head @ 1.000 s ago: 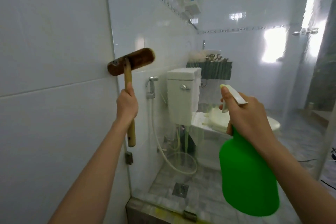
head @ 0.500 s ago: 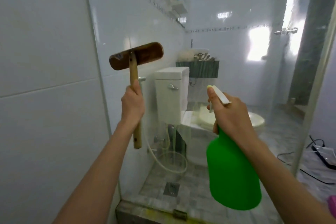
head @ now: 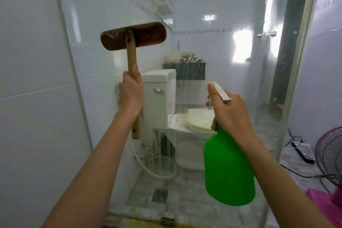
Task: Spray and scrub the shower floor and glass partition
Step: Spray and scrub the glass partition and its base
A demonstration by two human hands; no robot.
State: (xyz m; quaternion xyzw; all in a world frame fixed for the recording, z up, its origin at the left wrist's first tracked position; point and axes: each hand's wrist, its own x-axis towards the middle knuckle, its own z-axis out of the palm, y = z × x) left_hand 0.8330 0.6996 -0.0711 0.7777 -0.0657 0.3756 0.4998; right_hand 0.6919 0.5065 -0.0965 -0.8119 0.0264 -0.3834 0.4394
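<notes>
Higher than before, left hand (head: 131, 96) fingers clamp the round wooden handle of the brush (head: 133, 36), flat head at the clear glass partition (head: 222, 52); right hand (head: 231, 109) wraps the neck of the smooth green spray bottle (head: 229, 172), white toilet (head: 159, 102) behind the glass.

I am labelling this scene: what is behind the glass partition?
Behind the glass partition are a white toilet, a coiled hose and a floor drain. The green spray bottle hides part of the toilet and floor.

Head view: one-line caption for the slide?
Left hand holds brush up by the glass; right hand grips green sprayer.
</notes>
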